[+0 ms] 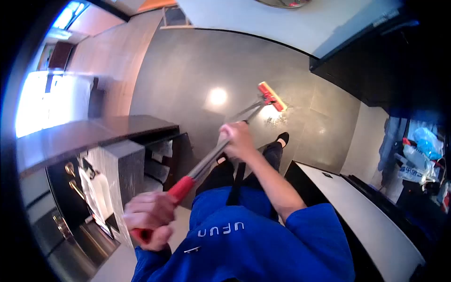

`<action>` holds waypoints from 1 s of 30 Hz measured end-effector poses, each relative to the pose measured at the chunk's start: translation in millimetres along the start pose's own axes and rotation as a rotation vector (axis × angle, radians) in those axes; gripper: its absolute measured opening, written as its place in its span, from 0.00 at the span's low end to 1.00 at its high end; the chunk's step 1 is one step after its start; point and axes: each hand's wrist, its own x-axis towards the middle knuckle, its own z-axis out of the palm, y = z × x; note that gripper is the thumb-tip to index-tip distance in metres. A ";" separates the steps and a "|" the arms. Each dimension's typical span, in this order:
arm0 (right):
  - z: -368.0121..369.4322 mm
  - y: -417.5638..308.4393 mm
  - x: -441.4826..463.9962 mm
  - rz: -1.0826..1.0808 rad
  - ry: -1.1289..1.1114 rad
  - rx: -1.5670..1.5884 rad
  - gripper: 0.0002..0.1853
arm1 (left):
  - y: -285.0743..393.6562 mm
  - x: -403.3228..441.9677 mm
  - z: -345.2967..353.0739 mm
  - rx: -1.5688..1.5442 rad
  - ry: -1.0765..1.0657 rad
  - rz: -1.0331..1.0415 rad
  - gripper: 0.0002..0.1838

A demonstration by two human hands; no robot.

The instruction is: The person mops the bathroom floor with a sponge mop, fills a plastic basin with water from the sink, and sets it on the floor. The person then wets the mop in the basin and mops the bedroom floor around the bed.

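A sponge mop (206, 162) slants across the view, its grey pole running from the lower left up to a red head with a yellow sponge (277, 97) on the grey floor. My left hand (150, 216) is wrapped around the red grip at the pole's top end. Further down, my right hand (237, 140) grips the metal pole in front of my legs. Beside the mop head lies a wet, speckled patch (276, 120) on the floor tiles.
A dark-topped counter (98, 136) with open shelving stands at left. A white cabinet (357, 207) is close on the right, and plastic bags (420, 155) are piled beyond it. A white surface (282, 23) borders the far floor. My black shoe (283, 138) is near the wet patch.
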 end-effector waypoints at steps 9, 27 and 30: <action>166.5 -169.0 -51.3 -0.165 -0.423 0.238 0.10 | 72.5 -97.5 -170.0 -0.122 -0.061 0.193 0.17; 269.4 -209.8 -9.6 0.063 -0.303 -0.077 0.11 | 21.4 -265.3 -286.6 0.486 0.477 -0.592 0.27; 304.7 -195.1 28.5 0.170 -0.290 -0.068 0.25 | 22.4 -338.9 -379.6 0.747 0.853 -0.610 0.20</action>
